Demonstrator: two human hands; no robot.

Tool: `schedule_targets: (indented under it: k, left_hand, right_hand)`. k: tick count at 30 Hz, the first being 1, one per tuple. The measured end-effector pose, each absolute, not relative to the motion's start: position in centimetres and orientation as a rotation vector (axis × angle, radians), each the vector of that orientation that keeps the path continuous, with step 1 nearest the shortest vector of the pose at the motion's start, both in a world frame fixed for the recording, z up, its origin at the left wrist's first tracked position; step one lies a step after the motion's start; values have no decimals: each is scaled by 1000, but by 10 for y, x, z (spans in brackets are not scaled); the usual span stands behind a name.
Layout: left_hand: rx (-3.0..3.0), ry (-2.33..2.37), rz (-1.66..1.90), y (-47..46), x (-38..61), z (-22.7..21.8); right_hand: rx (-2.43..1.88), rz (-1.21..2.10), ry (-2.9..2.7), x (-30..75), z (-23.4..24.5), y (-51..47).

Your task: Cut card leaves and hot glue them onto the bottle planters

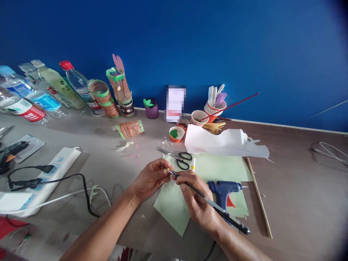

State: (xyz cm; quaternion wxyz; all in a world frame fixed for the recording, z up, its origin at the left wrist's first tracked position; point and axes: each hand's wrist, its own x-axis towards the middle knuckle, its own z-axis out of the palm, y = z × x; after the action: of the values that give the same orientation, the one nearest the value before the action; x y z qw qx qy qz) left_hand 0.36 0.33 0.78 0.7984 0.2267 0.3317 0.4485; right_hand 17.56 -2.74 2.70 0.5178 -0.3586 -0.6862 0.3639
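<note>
My right hand (197, 197) is closed around a black pen (209, 203), its tip pointing up and left. At that tip, my left hand (152, 177) pinches a tiny yellowish piece (169, 170), too small to make out further. Both hands are above the left part of a pale green sheet (174, 210). Just beyond them lie black-handled scissors (182, 159), partly open. To the right of my right hand, a blue glue gun (224, 190) with an orange trigger rests on the green sheet.
White torn paper (217, 139) and a thin wooden stick (259, 199) lie right. Behind stand small paint cups (176, 134), a cup of markers (216, 105) and painted containers (102, 98). Plastic bottles (57, 85) line the left. A power strip (54, 177) trails cables on the left.
</note>
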Motion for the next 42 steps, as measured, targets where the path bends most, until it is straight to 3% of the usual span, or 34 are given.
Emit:
schedule_targets:
  k: [42]
  left_hand:
    - [498,712,966,3,5,6]
  right_hand:
    - [-872,860,-1676,177,26,-28]
